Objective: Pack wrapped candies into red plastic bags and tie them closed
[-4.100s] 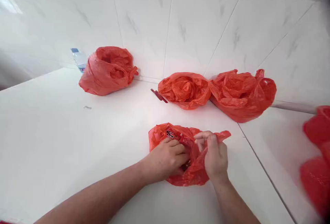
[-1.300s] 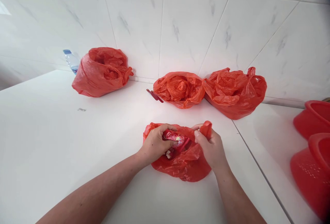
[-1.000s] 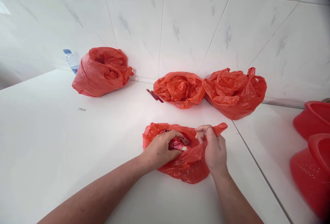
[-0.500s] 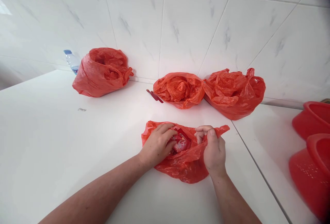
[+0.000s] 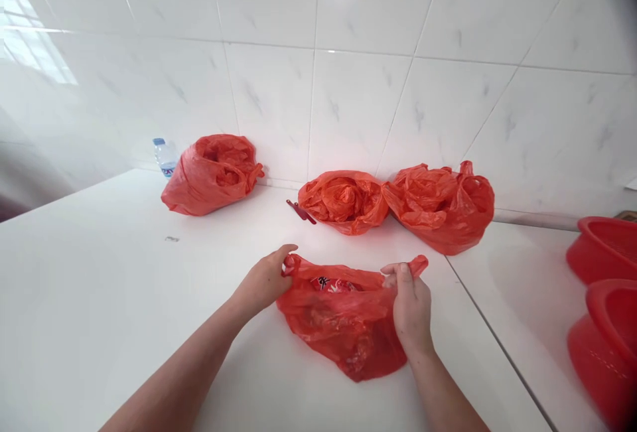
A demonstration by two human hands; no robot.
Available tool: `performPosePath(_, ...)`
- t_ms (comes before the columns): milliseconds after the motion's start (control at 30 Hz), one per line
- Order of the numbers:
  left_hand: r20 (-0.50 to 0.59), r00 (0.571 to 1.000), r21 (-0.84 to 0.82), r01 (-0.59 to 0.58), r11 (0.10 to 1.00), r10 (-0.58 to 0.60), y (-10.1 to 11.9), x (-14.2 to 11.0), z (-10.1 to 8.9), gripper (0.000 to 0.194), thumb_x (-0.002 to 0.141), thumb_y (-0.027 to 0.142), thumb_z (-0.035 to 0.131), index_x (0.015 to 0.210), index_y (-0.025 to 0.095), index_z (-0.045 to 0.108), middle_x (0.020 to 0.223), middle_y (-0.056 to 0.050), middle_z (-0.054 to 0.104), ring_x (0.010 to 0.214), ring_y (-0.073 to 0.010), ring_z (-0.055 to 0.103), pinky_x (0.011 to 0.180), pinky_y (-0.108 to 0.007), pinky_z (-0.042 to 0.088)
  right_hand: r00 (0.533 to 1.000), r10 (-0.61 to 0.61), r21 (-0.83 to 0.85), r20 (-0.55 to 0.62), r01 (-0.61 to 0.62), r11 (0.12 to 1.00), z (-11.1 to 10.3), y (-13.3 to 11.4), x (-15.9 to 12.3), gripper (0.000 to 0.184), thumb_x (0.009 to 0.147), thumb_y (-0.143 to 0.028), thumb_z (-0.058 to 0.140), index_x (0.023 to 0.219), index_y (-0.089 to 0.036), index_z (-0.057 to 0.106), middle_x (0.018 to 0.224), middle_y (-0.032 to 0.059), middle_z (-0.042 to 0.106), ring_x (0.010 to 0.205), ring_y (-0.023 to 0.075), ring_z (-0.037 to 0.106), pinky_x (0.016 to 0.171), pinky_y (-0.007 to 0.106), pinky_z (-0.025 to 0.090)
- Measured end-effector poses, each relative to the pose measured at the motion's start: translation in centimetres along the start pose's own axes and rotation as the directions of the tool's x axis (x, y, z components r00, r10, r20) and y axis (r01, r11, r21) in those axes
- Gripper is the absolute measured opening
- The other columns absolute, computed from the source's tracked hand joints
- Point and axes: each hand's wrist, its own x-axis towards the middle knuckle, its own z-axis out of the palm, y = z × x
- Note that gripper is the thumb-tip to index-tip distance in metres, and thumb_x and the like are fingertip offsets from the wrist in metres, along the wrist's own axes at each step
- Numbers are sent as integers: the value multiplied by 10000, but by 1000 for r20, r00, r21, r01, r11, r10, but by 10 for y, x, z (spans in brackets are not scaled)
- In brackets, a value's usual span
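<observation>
A thin red plastic bag (image 5: 343,326) is on the white table in front of me, its mouth pulled wide between both hands. Red printed packets (image 5: 336,285) show inside the opening; most of the contents are hidden behind the bag's near side. My left hand (image 5: 266,279) grips the bag's left top corner between thumb and fingers. On the other side, my right hand (image 5: 412,299) is closed around the right handle, whose end sticks out above the fist.
Behind stand more red plastic bags: one at the left (image 5: 212,176), one in the middle (image 5: 343,201), one at the right (image 5: 440,206). Dark red slim tools (image 5: 301,212) lie by the middle bag. A water bottle (image 5: 165,158) stands far left, red plastic baskets (image 5: 604,346) at right.
My left hand has come out of the bag's mouth and moved left to its corner, taking hold there. The bag is now stretched wider. The view has tilted up.
</observation>
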Motion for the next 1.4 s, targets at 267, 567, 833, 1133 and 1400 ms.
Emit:
performPosePath(267,-117,992,-462,-16,886,-43,37,11,-17,153,793,260,472,849,220,608,732,5,668,602,-137,585,533,-223,417,979,204,391,18,-194,899,1,6,15,454,826,-618,436,831,-205,626,687,0,566,698,176,571,665,295,463)
performPosePath(567,-156,988,-921,-144,362,-3,84,22,-52,212,728,354,664,787,159,604,790,-19,632,635,-107,559,593,-224,432,986,101,534,-133,-14,845,-8,-63,63,426,835,-561,454,840,-183,652,764,36,652,747,171,616,719,322,498)
performPosePath(833,-410,904,-809,-423,408,126,114,0,-66,92,792,275,633,753,202,593,1067,-28,633,1110,-189,515,846,-263,409,996,52,758,-78,26,651,5,-90,75,271,784,-470,613,859,-210,610,652,6,593,621,154,612,586,326,537)
performPosePath(1133,-135,972,-945,-185,270,193,129,8,-25,204,805,335,635,957,201,610,1043,-58,671,885,-183,632,731,-282,480,935,-151,716,320,-135,685,11,-84,59,651,840,-704,290,857,-161,649,404,-77,307,352,60,226,367,211,264)
performPosePath(1400,-196,950,-938,-253,238,242,125,22,-21,169,753,245,689,906,189,645,983,-49,693,885,-172,639,832,-314,478,804,-182,374,567,-54,926,20,-102,36,473,784,-410,591,1205,-195,578,439,-92,390,384,63,331,378,184,233)
